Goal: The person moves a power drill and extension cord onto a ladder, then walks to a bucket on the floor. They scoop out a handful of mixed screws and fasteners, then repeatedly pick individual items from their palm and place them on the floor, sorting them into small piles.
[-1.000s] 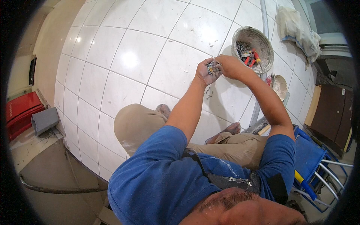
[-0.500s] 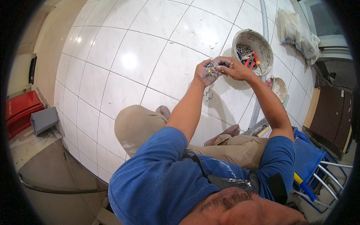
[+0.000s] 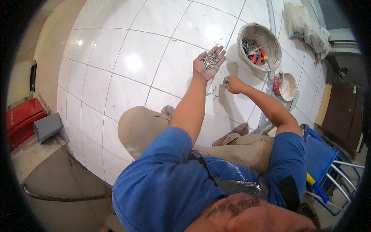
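Observation:
My left hand point(image 3: 208, 66) is held palm up above the tiled floor, its fingers stretched out. On the palm lies a loose pile of thin grey metal screws point(image 3: 211, 60), with something small and yellow among them. Close by on the right, my right hand point(image 3: 232, 84) is closed, its fingertips pressed together; anything in them is too small to make out. A few dark screws point(image 3: 215, 92) lie scattered on the tile just left of it. Beyond this hand stands a round, plaster-stained bucket point(image 3: 273, 50) with red-handled pliers point(image 3: 259, 58) and a heap of small metal pieces inside.
A grey pipe point(image 3: 272, 23) runs along the floor behind the bucket. Beside it sit a red roll-like object point(image 3: 276, 84) and a shallow round container point(image 3: 288, 87). A blue folding chair point(image 3: 320, 156) is at my right. A red box point(image 3: 24, 120) stands at far left.
My hands have parted. The left has opened flat, showing the pile of screws; the right has drawn back toward me and lower, near the screws on the floor.

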`<act>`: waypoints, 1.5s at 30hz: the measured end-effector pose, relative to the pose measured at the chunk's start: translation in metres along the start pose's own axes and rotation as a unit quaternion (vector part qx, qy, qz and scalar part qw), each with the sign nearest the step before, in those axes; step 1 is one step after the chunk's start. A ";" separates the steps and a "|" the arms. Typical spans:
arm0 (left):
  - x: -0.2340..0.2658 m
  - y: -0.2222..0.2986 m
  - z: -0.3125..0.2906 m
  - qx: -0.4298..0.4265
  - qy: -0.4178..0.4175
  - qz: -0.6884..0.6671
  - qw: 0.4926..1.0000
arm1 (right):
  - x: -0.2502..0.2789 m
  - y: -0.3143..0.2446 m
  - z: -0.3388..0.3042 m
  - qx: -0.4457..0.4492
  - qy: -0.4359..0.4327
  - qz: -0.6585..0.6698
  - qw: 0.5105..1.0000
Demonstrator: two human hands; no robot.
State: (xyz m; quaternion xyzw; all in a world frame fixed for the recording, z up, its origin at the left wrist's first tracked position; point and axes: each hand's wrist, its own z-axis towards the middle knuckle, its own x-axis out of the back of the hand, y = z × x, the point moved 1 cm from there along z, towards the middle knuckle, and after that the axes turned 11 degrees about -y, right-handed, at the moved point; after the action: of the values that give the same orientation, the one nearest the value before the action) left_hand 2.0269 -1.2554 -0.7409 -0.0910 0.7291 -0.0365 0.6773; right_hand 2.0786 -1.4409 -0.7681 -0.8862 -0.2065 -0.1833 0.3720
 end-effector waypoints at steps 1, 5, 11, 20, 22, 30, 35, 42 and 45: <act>-0.001 0.001 0.001 -0.004 -0.006 0.004 1.000 | -0.002 0.003 0.001 0.004 0.002 0.022 1.000; 0.000 0.004 0.002 -0.019 0.019 0.025 0.999 | 0.013 0.004 0.001 -0.003 0.032 0.014 0.999; -0.003 0.002 0.002 -0.006 0.002 0.053 0.999 | 0.060 -0.016 -0.007 0.025 0.218 0.019 0.975; -0.011 -0.004 0.005 0.013 -0.012 -0.015 1.000 | 0.085 -0.056 -0.024 0.087 0.413 -0.001 0.907; -0.009 -0.004 0.005 0.016 -0.021 -0.007 1.000 | 0.085 -0.061 -0.030 0.115 0.421 -0.011 0.900; 0.006 -0.001 0.008 0.080 -0.121 -0.045 0.988 | 0.083 -0.081 -0.041 0.192 0.321 -0.060 0.925; 0.002 -0.006 0.006 0.063 -0.065 0.061 0.994 | 0.075 -0.089 -0.036 0.175 0.248 -0.090 0.949; -0.010 -0.013 0.003 0.067 -0.077 0.086 0.991 | 0.078 -0.093 -0.032 0.147 0.225 -0.141 0.953; -0.009 -0.012 0.003 0.056 -0.066 0.079 0.993 | 0.078 -0.090 -0.032 0.150 0.236 -0.136 0.950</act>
State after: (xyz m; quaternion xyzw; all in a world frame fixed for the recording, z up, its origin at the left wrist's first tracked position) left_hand 2.0312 -1.2653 -0.7297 0.0021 0.6844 -0.0174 0.7289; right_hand 2.0942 -1.3885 -0.6572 -0.7153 -0.2560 -0.4034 0.5100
